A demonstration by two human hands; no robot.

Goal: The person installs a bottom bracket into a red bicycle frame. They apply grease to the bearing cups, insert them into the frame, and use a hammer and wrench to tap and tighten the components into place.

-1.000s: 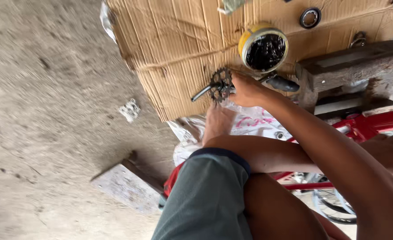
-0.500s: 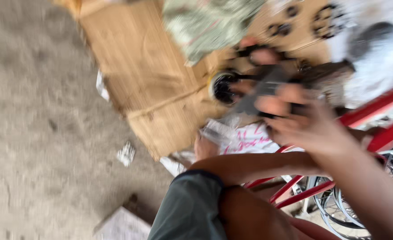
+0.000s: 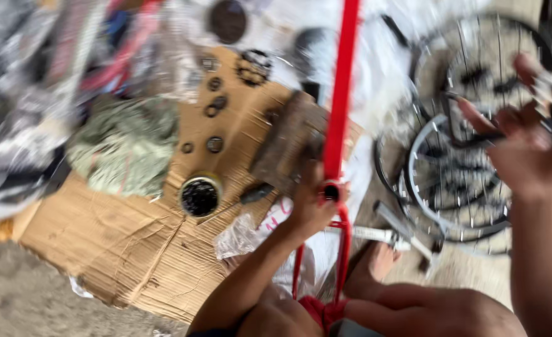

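A glossy red painted metal frame tube [image 3: 340, 93] is seen at the centre. Matt brown corrugated cardboard [image 3: 120, 249], creased and rough, is spread on the near left. A wrinkled greenish cloth [image 3: 126, 146] is laid on it. Bare shiny metal is shown by the spoked wheel rims [image 3: 438, 181] on the right. The small tin [image 3: 200, 195] is filled with dark, greasy matter.

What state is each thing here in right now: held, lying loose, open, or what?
Left hand: gripping the red frame tube at its joint.
Right hand: raised, holding a blurred dark metal part.
Round tin: open, dark inside, on the cardboard.
Small rings: lying loose on the cardboard.
Wheels: lying flat on the ground.
Green cloth: crumpled.
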